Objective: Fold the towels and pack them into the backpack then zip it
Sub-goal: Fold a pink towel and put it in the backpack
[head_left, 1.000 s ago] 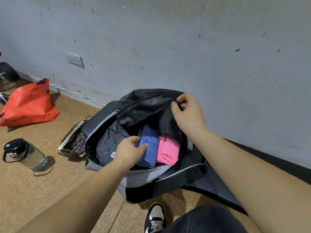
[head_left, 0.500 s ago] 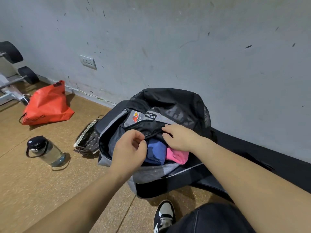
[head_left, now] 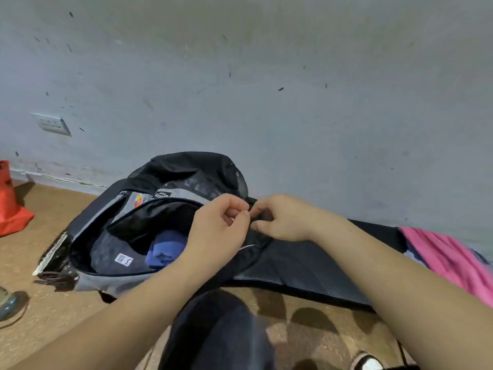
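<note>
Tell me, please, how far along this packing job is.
Done: a blue towel lies inside the backpack. In hand: left hand and right hand pinch the right end of its opening, probably to start zipping. Left: zipping it shut, as the opening gapes. A pink cloth lies outside, right.

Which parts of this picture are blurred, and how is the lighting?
Head view: the pink cloth at the right edge is smeared and the dark knee near the lens is soft, while the left hand and right hand on the backpack look fairly sharp; lighting is soft, with dim shadows on the floor.
</note>
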`<state>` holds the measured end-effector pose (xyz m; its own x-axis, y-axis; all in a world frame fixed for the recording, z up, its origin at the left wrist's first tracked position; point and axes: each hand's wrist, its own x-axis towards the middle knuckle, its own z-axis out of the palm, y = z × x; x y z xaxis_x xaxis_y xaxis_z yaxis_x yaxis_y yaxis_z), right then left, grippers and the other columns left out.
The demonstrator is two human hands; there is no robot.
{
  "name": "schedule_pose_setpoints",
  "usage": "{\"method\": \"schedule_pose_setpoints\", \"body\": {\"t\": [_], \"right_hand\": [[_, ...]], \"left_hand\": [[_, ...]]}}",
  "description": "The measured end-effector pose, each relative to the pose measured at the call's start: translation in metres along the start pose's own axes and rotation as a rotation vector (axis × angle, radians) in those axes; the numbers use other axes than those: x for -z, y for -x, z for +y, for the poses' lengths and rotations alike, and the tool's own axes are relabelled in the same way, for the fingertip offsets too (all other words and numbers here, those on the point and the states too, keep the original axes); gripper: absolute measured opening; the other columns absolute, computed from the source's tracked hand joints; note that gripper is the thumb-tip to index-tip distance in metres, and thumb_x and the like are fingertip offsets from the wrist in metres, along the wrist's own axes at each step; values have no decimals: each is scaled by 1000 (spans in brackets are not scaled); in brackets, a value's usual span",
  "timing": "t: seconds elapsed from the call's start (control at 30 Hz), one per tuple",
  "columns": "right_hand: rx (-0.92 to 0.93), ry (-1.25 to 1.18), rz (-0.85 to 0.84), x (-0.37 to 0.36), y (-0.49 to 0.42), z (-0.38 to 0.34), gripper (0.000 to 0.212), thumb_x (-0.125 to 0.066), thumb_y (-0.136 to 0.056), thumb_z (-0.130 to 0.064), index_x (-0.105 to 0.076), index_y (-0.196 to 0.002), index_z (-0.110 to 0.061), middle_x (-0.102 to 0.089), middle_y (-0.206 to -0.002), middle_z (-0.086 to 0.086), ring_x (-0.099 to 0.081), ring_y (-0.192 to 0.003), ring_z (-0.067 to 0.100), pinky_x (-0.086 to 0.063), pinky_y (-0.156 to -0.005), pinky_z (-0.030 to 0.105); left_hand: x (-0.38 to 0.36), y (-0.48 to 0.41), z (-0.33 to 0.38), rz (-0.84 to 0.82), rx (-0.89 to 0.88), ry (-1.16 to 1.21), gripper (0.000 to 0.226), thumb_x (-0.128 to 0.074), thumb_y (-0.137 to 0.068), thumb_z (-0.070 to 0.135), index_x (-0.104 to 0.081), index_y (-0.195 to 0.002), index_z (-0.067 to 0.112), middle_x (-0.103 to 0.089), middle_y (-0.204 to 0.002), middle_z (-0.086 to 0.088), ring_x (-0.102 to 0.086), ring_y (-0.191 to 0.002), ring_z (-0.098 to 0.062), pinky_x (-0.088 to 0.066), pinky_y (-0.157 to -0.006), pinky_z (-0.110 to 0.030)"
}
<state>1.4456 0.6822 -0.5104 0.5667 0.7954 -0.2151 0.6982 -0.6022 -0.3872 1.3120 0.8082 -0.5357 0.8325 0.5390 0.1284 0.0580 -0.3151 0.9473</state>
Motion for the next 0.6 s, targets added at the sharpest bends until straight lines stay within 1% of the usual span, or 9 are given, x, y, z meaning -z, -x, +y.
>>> {"method": "schedule_pose_setpoints", "body": {"t": [0.1,0.13,0.23,0.27,0.33,0.4,0.47,0.53,0.6], "right_hand": [[-125,-78,21,5,42,53,40,-67,-93,-45,-68,-129,-27,-71,-124,-9,-65,-114,14,-51,-101,32],[-170,-105,23,7,56,70,43,-68,-92,-47,-67,-130,-27,-69,-129,-8,-64,-118,14,-51,-104,34],[-308,-158,-27,9,95,124,49,-71,-87,-54,-67,-128,-28,-69,-125,-8,-65,-115,14,-51,-106,38],[-354,-163,-47,10,107,142,48,-71,-87,-56,-68,-126,-27,-69,-122,-9,-65,-113,14,-51,-105,38],[-443,-196,-41,9,129,176,46,-70,-88,-58,-70,-122,-26,-70,-117,-9,-66,-109,15,-52,-104,40],[-520,-259,59,1,152,207,40,-69,-92,-52,-71,-118,-22,-72,-113,-7,-67,-107,15,-53,-101,38],[-606,-349,273,-13,177,241,34,-69,-95,-43,-71,-117,-19,-73,-113,-6,-67,-107,16,-52,-95,33],[-701,-404,474,-26,196,271,31,-70,-93,-36,-72,-117,-16,-75,-112,2,-70,-106,22,-53,-90,32],[-785,-420,577,-28,206,297,34,-70,-92,-30,-71,-122,-14,-75,-115,6,-69,-105,25,-51,-87,32]], "left_hand": [[-55,0,15,-102,-1,-13,12,-70,-93,18,-72,-89,29,-70,-73,7,-69,-68,-17,-60,-69,-35],[-73,0,17,-136,-2,-16,10,-70,-93,19,-72,-90,28,-71,-74,6,-69,-68,-16,-61,-70,-37],[-127,5,24,-260,8,-28,6,-71,-92,23,-73,-93,29,-74,-78,4,-71,-68,-14,-64,-73,-46],[-145,7,26,-295,17,-36,7,-71,-93,23,-73,-94,29,-75,-80,4,-71,-67,-12,-64,-73,-43],[-176,12,27,-354,32,-56,6,-70,-94,23,-72,-95,28,-76,-82,4,-71,-63,-9,-59,-70,-29],[-203,16,28,-414,54,-75,7,-68,-96,24,-71,-98,30,-76,-84,5,-73,-63,-7,-52,-63,-13],[-227,20,23,-476,90,-110,9,-67,-97,24,-70,-101,31,-76,-85,6,-74,-66,-7,-48,-60,-8],[-244,23,16,-513,115,-150,11,-66,-97,23,-69,-102,32,-74,-83,7,-75,-67,-9,-53,-67,-16],[-258,24,12,-527,122,-191,11,-67,-96,23,-69,-101,32,-73,-81,6,-75,-67,-11,-58,-75,-28]]}}
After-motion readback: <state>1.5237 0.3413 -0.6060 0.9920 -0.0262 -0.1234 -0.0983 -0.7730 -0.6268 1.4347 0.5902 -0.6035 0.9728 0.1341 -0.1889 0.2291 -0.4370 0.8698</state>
